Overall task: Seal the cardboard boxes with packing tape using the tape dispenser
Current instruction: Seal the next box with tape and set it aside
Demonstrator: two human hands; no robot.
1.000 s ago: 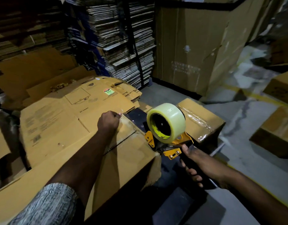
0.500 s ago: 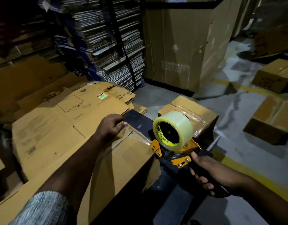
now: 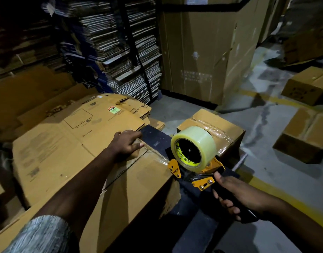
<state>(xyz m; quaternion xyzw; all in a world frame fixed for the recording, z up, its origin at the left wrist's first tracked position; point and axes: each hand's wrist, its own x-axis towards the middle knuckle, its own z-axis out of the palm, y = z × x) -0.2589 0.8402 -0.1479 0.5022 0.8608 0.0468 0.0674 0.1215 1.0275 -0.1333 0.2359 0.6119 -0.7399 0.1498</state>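
A brown cardboard box lies in front of me with its flap seam running diagonally. My left hand rests on the far end of its top, fingers spread and pressing down on the clear tape there. My right hand grips the black handle of the orange tape dispenser, whose clear tape roll stands at the box's right edge. A strip of clear tape stretches from under my left fingers to the dispenser.
Flattened cartons are piled to the left. A small taped box sits just behind the dispenser. Tall stacks of flat cardboard and a large carton stand behind. More boxes lie on the concrete floor at right.
My left hand has gone from a curled grip to fingers spread flat on the tape. The dispenser has drawn away toward the box's right edge, stretching the tape.
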